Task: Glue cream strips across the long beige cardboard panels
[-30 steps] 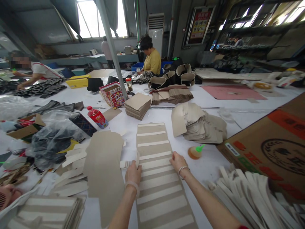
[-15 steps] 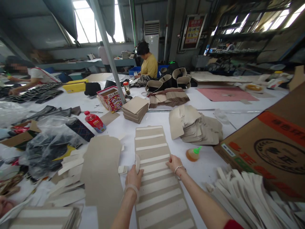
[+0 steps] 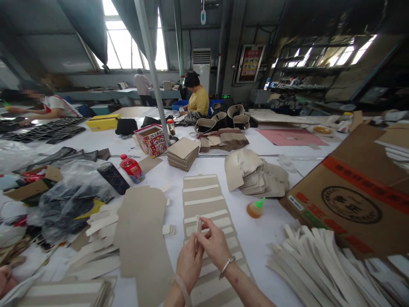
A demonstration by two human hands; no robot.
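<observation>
Both hands meet over a long beige board (image 3: 204, 194) crossed by pale strips, lying lengthwise in front of me. My left hand (image 3: 191, 260) is closed round a small bundle of short pale pieces (image 3: 198, 223). The fingertips of my right hand (image 3: 213, 244) pinch the same bundle from the right side. A small stack of pale pieces (image 3: 168, 230) lies on the white table just left of the board. Farther left is a plain beige sheet (image 3: 142, 230).
A glue bottle (image 3: 255, 208) with a green tip stands right of the board. Long pale strips (image 3: 316, 260) and a large carton (image 3: 345, 200) are at the right. Stacked sheets (image 3: 182, 153) and a red bottle (image 3: 132, 169) lie beyond. Co-workers sit farther back.
My right hand has left the board's right edge and come to my left hand. My left hand has moved from the left edge over the board, with the small pieces. The view has shifted slightly.
</observation>
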